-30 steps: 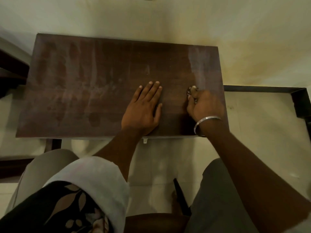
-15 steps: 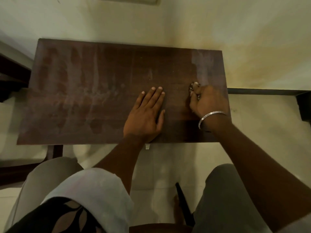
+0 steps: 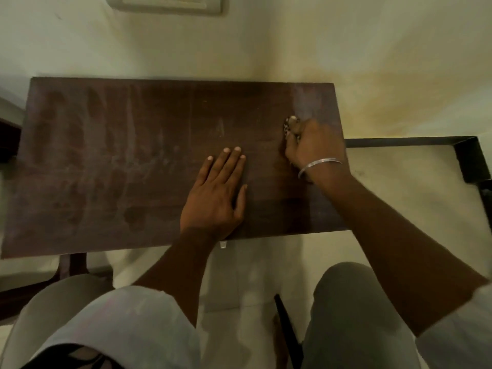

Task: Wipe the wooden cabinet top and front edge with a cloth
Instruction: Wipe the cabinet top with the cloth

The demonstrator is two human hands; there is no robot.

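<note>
Dark brown wooden cabinet top (image 3: 133,155), matt with pale dusty smears and streaks, small patterned cloth (image 3: 290,127) bunched in right hand (image 3: 314,147), shiny metal bangle (image 3: 318,165) on wrist, smooth pale wall (image 3: 292,43), glossy light floor tiles (image 3: 239,275)

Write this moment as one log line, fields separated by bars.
right hand: closed on small patterned cloth, on dark wooden cabinet top near right end | left hand: flat, open, mid-top | left part: dusty smears

Cloth mostly hidden

Only a speckled scrap of cloth (image 3: 289,127) shows past the closed right hand (image 3: 312,145); the rest is covered.
</note>
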